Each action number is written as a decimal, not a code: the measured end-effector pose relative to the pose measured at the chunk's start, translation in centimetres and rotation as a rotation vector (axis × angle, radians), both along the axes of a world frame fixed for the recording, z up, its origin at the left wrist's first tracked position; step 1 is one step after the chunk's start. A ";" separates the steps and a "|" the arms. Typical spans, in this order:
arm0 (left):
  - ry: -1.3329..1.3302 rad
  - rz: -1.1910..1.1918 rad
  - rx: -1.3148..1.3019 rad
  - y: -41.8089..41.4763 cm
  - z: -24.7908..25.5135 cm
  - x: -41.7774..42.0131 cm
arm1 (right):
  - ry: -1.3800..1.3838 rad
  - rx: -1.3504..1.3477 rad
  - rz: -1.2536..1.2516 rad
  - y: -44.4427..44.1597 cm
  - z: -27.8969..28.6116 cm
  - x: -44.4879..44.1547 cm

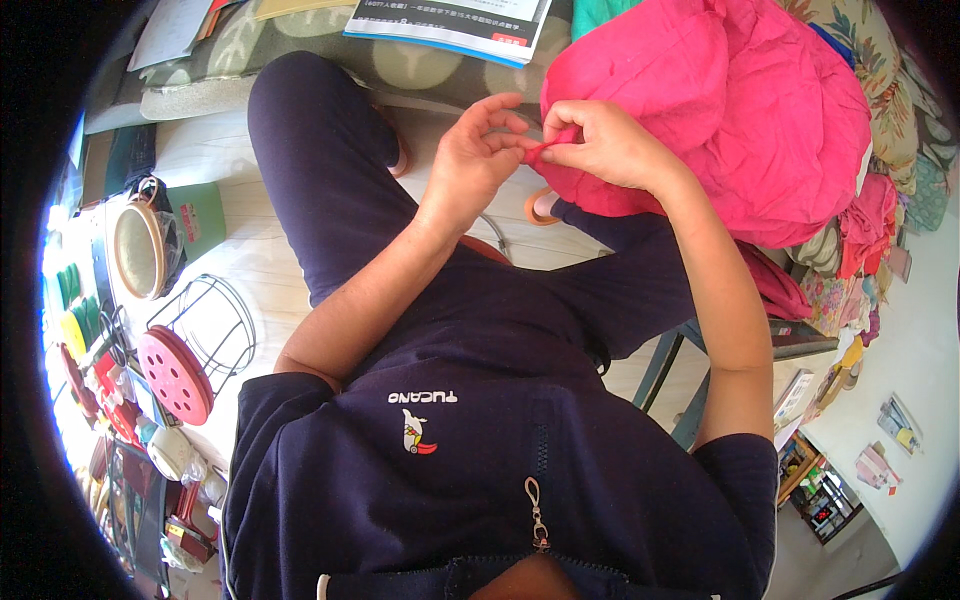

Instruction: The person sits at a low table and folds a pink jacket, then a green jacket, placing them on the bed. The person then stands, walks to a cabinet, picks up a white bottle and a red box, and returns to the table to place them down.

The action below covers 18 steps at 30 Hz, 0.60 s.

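Observation:
A large bright pink cloth (750, 127) lies bunched over the front right, covering part of my right leg. My left hand (476, 154) pinches a twisted bit at its edge between thumb and index finger, the other fingers spread. Close beside it, my right hand (611, 142) grips the same edge between thumb and bent fingers. A small fold of pink sticks up between the right thumb and index finger. Whether either hand also holds something small, such as a needle, cannot be seen.
Printed papers (457, 26) lie on a grey-green patterned cushion (405, 67) ahead. To the left are a round pink stool (176, 375) with wire legs, a green bin (199, 217) and assorted clutter. Folded fabrics (870, 217) are piled at the right, near a blue-grey stool frame (664, 367).

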<state>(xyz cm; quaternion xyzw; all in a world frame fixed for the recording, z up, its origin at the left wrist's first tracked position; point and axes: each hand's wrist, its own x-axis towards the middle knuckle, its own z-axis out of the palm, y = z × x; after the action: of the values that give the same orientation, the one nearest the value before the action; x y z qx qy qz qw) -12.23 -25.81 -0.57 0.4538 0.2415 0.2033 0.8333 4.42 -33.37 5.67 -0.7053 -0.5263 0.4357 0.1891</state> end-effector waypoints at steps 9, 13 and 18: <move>-0.024 -0.190 0.574 1.7 0.0 0.0 | 0.047 0.003 0.009 0.0 0.6 0.3; -0.069 -0.205 0.979 2.7 1.5 0.5 | 0.112 0.010 0.026 -0.2 1.1 0.8; -0.162 -0.197 1.218 2.7 3.3 1.7 | 0.272 0.036 -0.002 -0.5 1.0 1.5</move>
<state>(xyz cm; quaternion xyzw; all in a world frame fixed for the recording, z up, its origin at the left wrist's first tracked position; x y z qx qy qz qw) -10.53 -23.06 2.78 0.8511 -0.0249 0.2605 0.4551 5.88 -33.85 6.69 -0.6369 -0.5027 0.5175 0.2717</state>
